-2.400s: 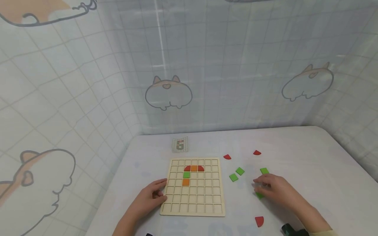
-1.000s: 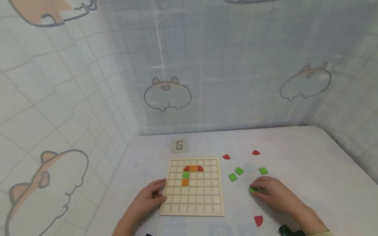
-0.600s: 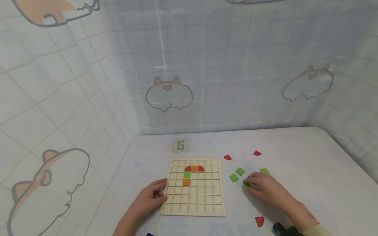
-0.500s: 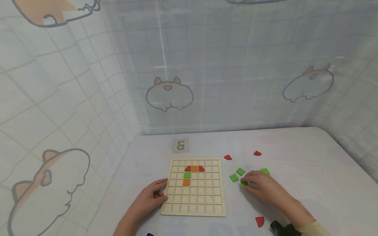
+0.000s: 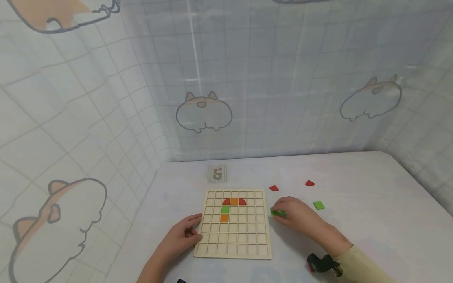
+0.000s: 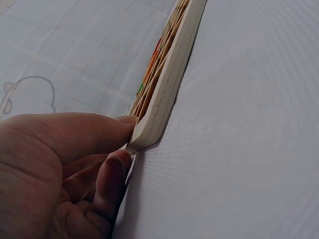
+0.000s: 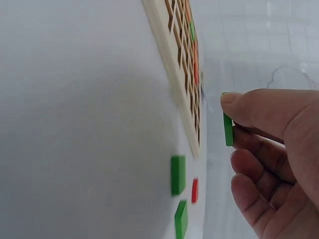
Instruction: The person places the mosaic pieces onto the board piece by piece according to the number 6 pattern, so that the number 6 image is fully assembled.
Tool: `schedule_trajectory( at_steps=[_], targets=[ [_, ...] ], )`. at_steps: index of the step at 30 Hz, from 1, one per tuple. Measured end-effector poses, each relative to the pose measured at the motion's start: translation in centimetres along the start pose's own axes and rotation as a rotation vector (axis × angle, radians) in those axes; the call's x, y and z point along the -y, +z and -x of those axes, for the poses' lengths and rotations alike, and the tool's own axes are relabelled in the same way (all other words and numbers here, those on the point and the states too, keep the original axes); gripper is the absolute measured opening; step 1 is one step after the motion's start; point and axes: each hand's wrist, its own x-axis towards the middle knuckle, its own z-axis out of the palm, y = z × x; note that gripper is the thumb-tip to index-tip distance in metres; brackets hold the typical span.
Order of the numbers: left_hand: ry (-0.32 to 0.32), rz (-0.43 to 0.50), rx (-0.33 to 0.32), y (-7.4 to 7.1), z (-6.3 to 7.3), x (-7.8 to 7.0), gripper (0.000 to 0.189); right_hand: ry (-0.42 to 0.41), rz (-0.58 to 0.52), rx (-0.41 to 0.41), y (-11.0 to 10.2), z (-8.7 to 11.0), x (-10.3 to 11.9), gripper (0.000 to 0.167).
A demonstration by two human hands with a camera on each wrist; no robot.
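Note:
A wooden grid board [image 5: 233, 237] lies on the table, with red, orange and green tiles [image 5: 225, 209] in its upper cells. At its left edge my left hand [image 5: 180, 236] holds the rim, thumb and a finger at the board's corner in the left wrist view. My right hand [image 5: 295, 214] pinches a green square tile [image 7: 228, 130] between thumb and fingers, just right of the board and raised off the table. Two more green tiles [image 7: 178, 175] lie below it in the right wrist view; in the head view the hand mostly covers them.
A small pattern card [image 5: 217, 173] lies behind the board. Red quarter-round pieces [image 5: 274, 188] and one green tile [image 5: 319, 205] lie to the right. Another red piece [image 5: 311, 268] is partly covered by the dark wrist device [image 5: 320, 262]. A patterned curtain [image 5: 276, 98] surrounds the table.
My right hand has picked up a green tile from the right side of the table and carried it left, close to the board. My left hand has stayed at the board's edge.

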Motion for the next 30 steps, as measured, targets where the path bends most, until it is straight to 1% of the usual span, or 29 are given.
schedule_trajectory(
  at_steps=[4,9,16,23,26,30],
  targets=[
    [-0.016,0.000,-0.003,0.0,0.0,0.1,0.059,-0.019,-0.001,0.026,0.3,-1.6,0.9,0.021],
    [-0.009,0.007,0.003,-0.1,0.1,0.2,0.060,-0.030,-0.015,0.074,0.8,-3.4,2.2,0.024],
    [-0.017,0.003,0.007,-0.1,0.1,0.2,0.059,-0.068,-0.045,0.088,1.6,-5.2,3.7,0.025],
    [-0.023,-0.006,0.004,-0.1,0.1,0.0,0.058,-0.080,-0.048,0.136,2.6,-6.7,5.0,0.023],
    [-0.018,0.000,0.004,-0.1,0.1,-0.1,0.058,-0.085,-0.075,0.158,3.0,-7.1,5.4,0.023],
    [-0.014,0.008,0.006,-0.1,0.1,-0.1,0.059,-0.104,-0.104,0.164,3.4,-7.4,5.8,0.022]
  ],
)
